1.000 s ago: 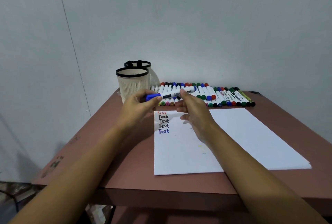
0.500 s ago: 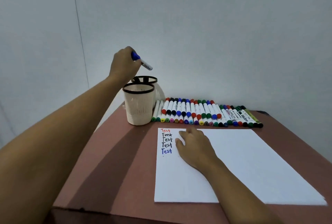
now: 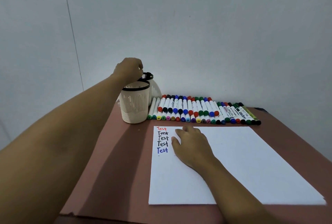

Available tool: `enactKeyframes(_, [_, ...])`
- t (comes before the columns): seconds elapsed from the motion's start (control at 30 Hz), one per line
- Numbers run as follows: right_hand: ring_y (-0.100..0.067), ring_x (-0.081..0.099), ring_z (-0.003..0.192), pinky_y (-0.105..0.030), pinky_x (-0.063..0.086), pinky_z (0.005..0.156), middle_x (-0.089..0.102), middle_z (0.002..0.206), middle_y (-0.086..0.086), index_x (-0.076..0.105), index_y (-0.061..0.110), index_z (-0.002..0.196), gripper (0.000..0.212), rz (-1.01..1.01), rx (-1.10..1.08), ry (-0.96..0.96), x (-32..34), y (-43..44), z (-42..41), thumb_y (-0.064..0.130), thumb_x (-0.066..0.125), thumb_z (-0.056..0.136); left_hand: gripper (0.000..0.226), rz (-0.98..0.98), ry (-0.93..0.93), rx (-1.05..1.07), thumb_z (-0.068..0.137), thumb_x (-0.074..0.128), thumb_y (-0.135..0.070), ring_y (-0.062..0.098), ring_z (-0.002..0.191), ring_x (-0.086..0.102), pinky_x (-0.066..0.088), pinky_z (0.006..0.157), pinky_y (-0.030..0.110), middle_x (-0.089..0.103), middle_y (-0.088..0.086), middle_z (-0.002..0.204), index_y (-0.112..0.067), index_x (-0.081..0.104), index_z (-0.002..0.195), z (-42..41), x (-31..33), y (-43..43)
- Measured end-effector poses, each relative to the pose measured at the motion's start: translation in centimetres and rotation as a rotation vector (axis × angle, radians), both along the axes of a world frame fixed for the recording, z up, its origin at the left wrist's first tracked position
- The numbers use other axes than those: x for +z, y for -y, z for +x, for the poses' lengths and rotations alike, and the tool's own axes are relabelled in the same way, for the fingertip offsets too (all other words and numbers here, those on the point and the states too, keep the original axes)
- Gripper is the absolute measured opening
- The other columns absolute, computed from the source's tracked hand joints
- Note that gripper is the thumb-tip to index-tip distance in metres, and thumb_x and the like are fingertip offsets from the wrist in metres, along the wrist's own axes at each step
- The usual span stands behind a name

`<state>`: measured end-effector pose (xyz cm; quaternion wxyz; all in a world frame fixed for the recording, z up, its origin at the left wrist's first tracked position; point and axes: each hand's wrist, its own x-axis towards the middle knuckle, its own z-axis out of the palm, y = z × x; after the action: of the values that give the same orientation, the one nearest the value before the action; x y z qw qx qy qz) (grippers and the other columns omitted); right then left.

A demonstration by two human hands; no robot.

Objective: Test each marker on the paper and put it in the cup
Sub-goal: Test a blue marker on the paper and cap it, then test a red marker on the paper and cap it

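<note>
My left hand hovers over the rear cup, its fingers curled around the blue marker. Only a blue bit of that marker shows under the fingers, at the rear cup's black rim. The front cup is white, slotted and black-rimmed, and stands just in front. My right hand lies flat on the white paper, fingers apart and holding nothing. To its left, "Test" is written several times in red, black and blue.
A long row of capped markers in many colours lies along the back of the brown table, between the cups and the right edge. A grey wall stands close behind. The table's front edge runs under my left forearm.
My left hand has carried the blue marker from above the paper, up and back, and lowered it onto the rear cup's rim. My right hand let go of it and settled flat on the paper.
</note>
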<state>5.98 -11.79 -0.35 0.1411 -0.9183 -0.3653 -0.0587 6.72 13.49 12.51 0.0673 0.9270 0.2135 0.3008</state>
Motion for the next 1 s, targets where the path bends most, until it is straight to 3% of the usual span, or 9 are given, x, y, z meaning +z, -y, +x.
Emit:
enactKeyframes(0.1, [-0.021, 0.033, 0.136, -0.035, 0.028, 0.11, 0.038, 0.148, -0.005, 0.043, 0.018, 0.142, 0.047, -0.004, 0.0, -0.009, 0.0, 0.0, 0.0, 0.038, 0.033, 0.1, 0.024, 0.06, 0.171, -0.11, 0.091, 0.05, -0.014, 0.029, 0.103, 0.056, 0.045, 0.091, 0.039, 0.061, 0.013, 0.111, -0.006, 0.063, 0.11, -1.5, 0.2, 2.2])
enactKeyframes(0.23, [-0.022, 0.037, 0.133, -0.035, 0.032, 0.109, 0.042, 0.145, -0.006, 0.048, 0.017, 0.139, 0.045, 0.031, 0.006, -0.022, 0.1, 0.2, -0.1, 0.035, 0.036, 0.1, 0.021, 0.116, 0.319, -0.315, 0.092, 0.051, -0.012, 0.021, 0.091, 0.056, 0.044, 0.079, 0.029, 0.062, 0.009, 0.102, -0.006, 0.064, 0.106, -4.8, -1.8, 7.3])
enactKeyframes(0.33, [-0.023, 0.045, 0.123, -0.035, 0.04, 0.101, 0.052, 0.132, -0.007, 0.058, 0.014, 0.128, 0.038, 0.119, -0.009, -0.02, 0.1, 0.3, -0.1, 0.03, 0.04, 0.099, 0.021, 0.059, 0.237, -0.382, 0.093, 0.051, -0.012, 0.02, 0.09, 0.056, 0.044, 0.076, 0.028, 0.062, 0.007, 0.1, -0.006, 0.065, 0.106, -7.0, -6.2, 9.7])
enactKeyframes(0.47, [-0.021, 0.058, 0.098, -0.032, 0.05, 0.08, 0.064, 0.109, -0.007, 0.068, 0.01, 0.108, 0.028, 0.227, -0.036, 0.007, 0.6, 0.4, -0.1, 0.022, 0.045, 0.096, 0.024, -0.072, -0.079, -0.347, 0.094, 0.046, -0.014, 0.022, 0.09, 0.056, 0.046, 0.08, 0.031, 0.059, 0.01, 0.105, -0.006, 0.064, 0.107, -8.2, -11.6, 9.9])
enactKeyframes(0.57, [-0.02, 0.061, 0.079, -0.026, 0.046, 0.063, 0.067, 0.091, -0.008, 0.068, 0.005, 0.094, 0.027, 0.318, -0.057, -0.075, 2.4, 0.8, 0.4, 0.017, 0.043, 0.097, 0.027, -0.11, -0.168, -0.364, 0.096, 0.043, -0.02, 0.022, 0.091, 0.056, 0.047, 0.084, 0.037, 0.059, 0.01, 0.106, -0.005, 0.064, 0.105, -8.3, -12.7, 9.4])
enactKeyframes(0.7, [-0.023, 0.059, 0.079, -0.026, 0.043, 0.06, 0.065, 0.087, -0.01, 0.065, 0.001, 0.087, 0.025, 0.343, -0.156, -0.031, 4.6, 1.6, 4.4, 0.01, 0.043, 0.095, 0.028, -0.128, -0.184, -0.326, 0.096, 0.04, -0.015, 0.022, 0.099, 0.052, 0.042, 0.087, 0.03, 0.056, 0.01, 0.112, -0.003, 0.062, 0.108, -8.1, -12.9, 9.3])
enactKeyframes(0.83, [-0.026, 0.049, 0.073, -0.026, 0.026, 0.046, 0.05, 0.071, -0.007, 0.046, 0.004, 0.068, 0.024, 0.323, -0.338, -0.043, 5.0, 2.8, 8.9, 0.006, 0.042, 0.092, 0.03, -0.155, -0.183, -0.3, 0.096, 0.04, -0.014, 0.023, 0.105, 0.052, 0.04, 0.089, 0.03, 0.055, 0.012, 0.12, 0.001, 0.06, 0.113, -8.0, -13.0, 9.4])
enactKeyframes(0.93, [-0.028, 0.049, 0.084, -0.028, 0.035, 0.06, 0.057, 0.094, -0.016, 0.037, 0.009, 0.064, 0.029, 0.315, -0.421, -0.062, 4.5, 3.1, 11.0, 0.008, 0.043, 0.092, 0.032, -0.156, -0.18, -0.3, 0.096, 0.039, -0.015, 0.021, 0.11, 0.05, 0.037, 0.092, 0.027, 0.052, 0.011, 0.125, -0.001, 0.059, 0.117, -8.0, -13.0, 9.5])
enactKeyframes(1.0, [-0.032, 0.051, 0.101, -0.033, 0.039, 0.074, 0.054, 0.114, -0.018, 0.049, 0.005, 0.081, 0.018, 0.267, -0.46, -0.078, 4.2, 3.0, 11.6, 0.014, 0.043, 0.094, 0.033, -0.15, -0.17, -0.303, 0.097, 0.039, -0.015, 0.02, 0.115, 0.048, 0.034, 0.094, 0.023, 0.05, 0.009, 0.13, -0.002, 0.058, 0.121, -8.1, -12.9, 9.6])
